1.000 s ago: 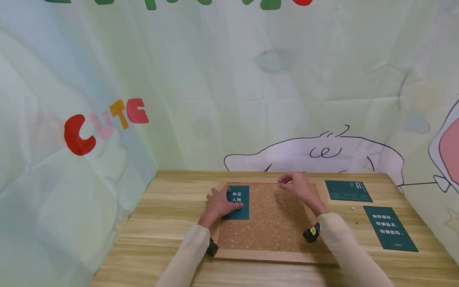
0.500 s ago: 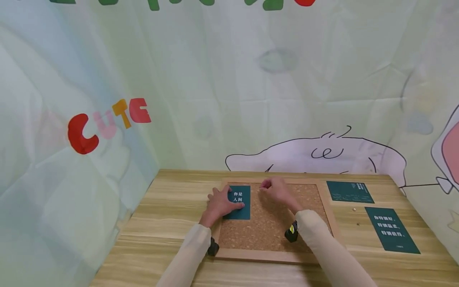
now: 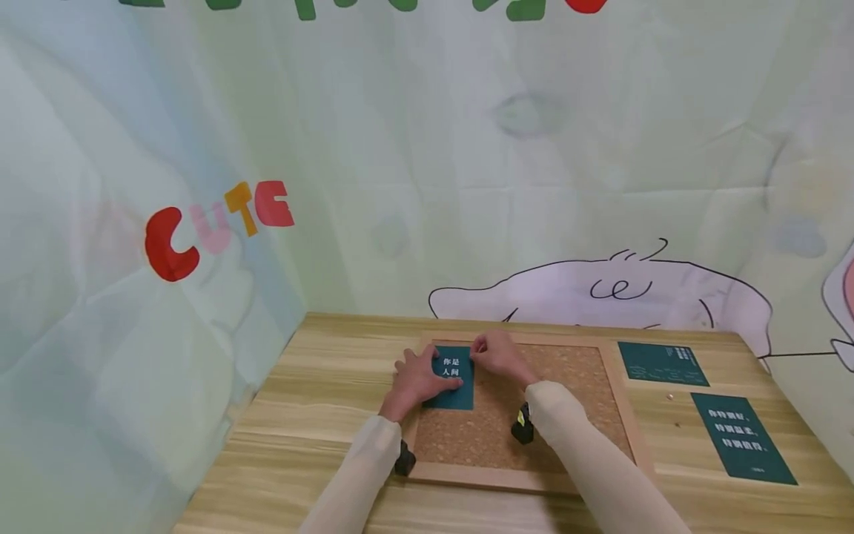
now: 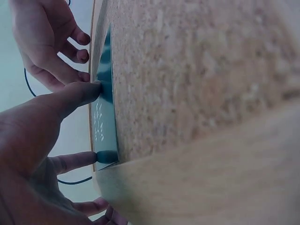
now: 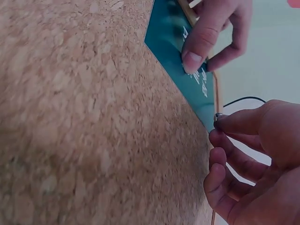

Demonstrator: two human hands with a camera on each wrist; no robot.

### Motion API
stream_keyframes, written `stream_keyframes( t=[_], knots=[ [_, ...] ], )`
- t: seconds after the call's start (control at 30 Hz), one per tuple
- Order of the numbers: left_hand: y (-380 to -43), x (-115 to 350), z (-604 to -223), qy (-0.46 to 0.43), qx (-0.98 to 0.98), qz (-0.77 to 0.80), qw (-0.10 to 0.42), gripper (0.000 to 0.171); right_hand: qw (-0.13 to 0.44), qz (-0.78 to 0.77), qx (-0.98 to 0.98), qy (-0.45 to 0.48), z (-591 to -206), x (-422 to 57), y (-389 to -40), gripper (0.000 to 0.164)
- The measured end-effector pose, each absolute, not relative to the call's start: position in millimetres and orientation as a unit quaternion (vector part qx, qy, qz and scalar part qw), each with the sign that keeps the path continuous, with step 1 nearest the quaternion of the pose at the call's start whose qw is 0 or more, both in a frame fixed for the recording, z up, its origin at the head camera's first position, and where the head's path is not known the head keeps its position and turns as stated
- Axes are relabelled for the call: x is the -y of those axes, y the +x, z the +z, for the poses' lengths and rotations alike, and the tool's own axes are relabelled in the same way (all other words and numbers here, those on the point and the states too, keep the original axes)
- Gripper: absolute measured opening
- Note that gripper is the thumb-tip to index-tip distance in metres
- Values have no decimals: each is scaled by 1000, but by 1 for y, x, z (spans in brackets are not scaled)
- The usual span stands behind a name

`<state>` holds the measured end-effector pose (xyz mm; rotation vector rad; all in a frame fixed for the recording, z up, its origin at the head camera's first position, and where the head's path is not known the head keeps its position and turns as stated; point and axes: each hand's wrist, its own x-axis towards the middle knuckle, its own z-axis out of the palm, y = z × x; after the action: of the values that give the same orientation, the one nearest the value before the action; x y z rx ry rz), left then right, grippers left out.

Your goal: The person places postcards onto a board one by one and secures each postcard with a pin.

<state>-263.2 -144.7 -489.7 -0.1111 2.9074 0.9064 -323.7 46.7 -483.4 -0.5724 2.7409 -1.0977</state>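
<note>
A dark green card with white writing lies on the upper left of a wood-framed corkboard. My left hand spreads over its left part, with thumb and forefinger pressing the card down. At the card's upper right corner is my right hand. Between its thumb and forefinger it pinches a small shiny metal thumbtack, right at the corner in the right wrist view. The tack's point is hidden by the fingers. In the left wrist view the left thumb rests on the card.
Two more green cards, an upper one and a lower one, lie on the wooden table right of the board. Two tiny tack-like pieces, one pale and one darker, lie beside them. A printed curtain hangs behind.
My right hand has moved left and slightly down across the corkboard, from its upper right area to the card's upper right corner. My left hand keeps pressing the card in place.
</note>
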Motion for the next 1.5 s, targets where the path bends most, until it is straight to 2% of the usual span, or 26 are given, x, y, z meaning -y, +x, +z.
stream_keyframes(
  t=[0.2, 0.63, 0.87, 1.5],
  knots=[
    [-266, 142, -490, -29, -955, 292, 45, 78, 81, -343, -918, -180, -481, -43, -327, 9],
    [-268, 139, -492, -38, -953, 296, 53, 81, 143, -403, -903, -53, -482, -44, -342, 17],
    [-266, 141, -495, -30, -953, 298, 48, 80, 185, -416, -890, -16, -479, -44, -349, 15],
    [-263, 145, -490, -32, -953, 296, 45, 80, 186, -407, -894, 15, -476, -31, -354, 17]
  ],
)
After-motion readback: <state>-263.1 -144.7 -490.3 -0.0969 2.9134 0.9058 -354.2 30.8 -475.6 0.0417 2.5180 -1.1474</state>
